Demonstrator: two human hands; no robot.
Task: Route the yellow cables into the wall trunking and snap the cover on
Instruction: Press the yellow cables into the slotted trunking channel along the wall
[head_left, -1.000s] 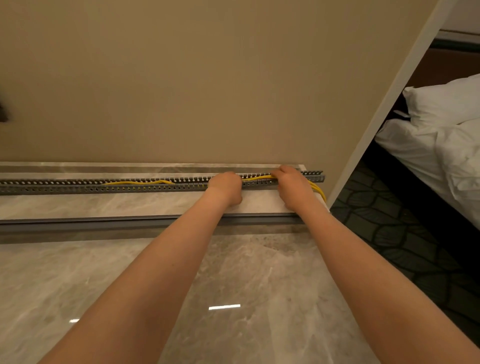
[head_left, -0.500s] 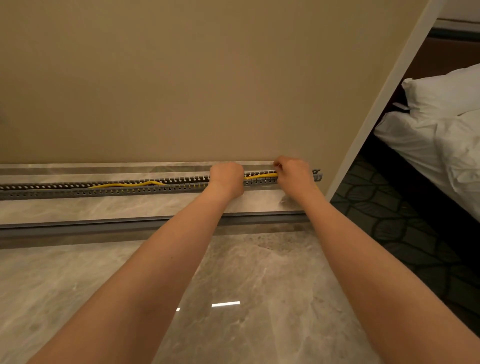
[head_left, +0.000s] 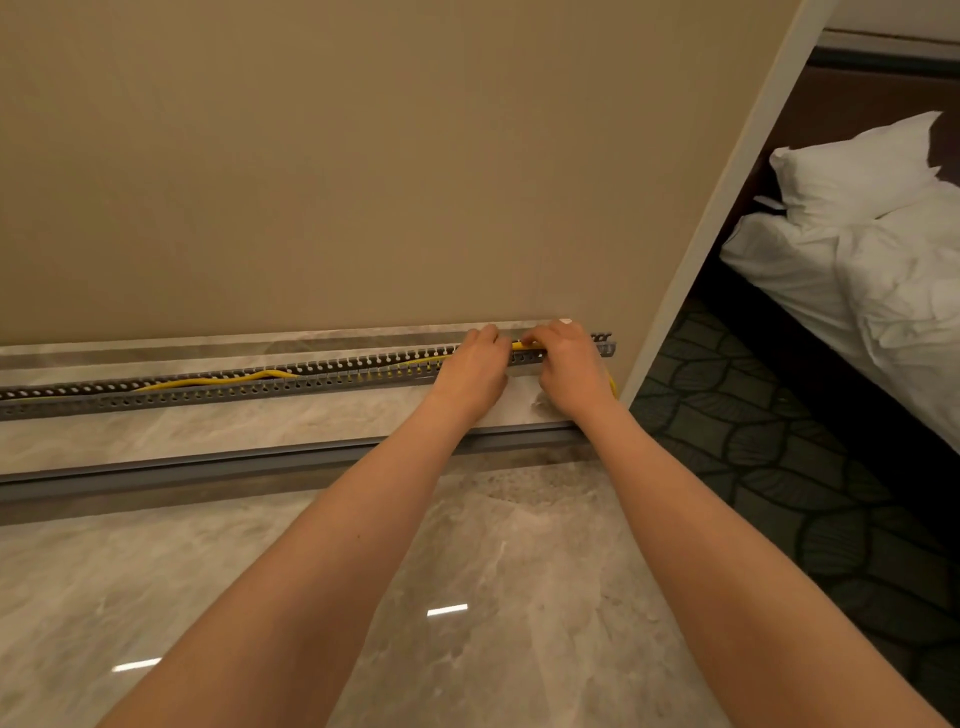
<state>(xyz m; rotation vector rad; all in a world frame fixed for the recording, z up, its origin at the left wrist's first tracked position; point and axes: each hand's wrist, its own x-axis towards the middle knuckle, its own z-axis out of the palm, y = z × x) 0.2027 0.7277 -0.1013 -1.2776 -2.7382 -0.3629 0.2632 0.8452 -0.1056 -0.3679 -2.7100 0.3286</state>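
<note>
The floor (head_left: 519, 597) is glossy grey-beige marble with pale veins, and small lights reflect in it. A long grey cover strip (head_left: 208, 467) lies flat on it along the foot of the wall (head_left: 363, 182), from the left edge to near the wall's corner. Above the strip, a marble band (head_left: 208, 426) at the wall's base carries the grey slotted trunking (head_left: 260, 389), with yellow cables (head_left: 228, 380) in its channel. On the right the marble meets a dark patterned carpet (head_left: 779, 441).

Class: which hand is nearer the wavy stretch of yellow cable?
Left. The left hand is at the trunking, right of the wavy cable; the right hand is farther right, near the trunking's end.
</note>
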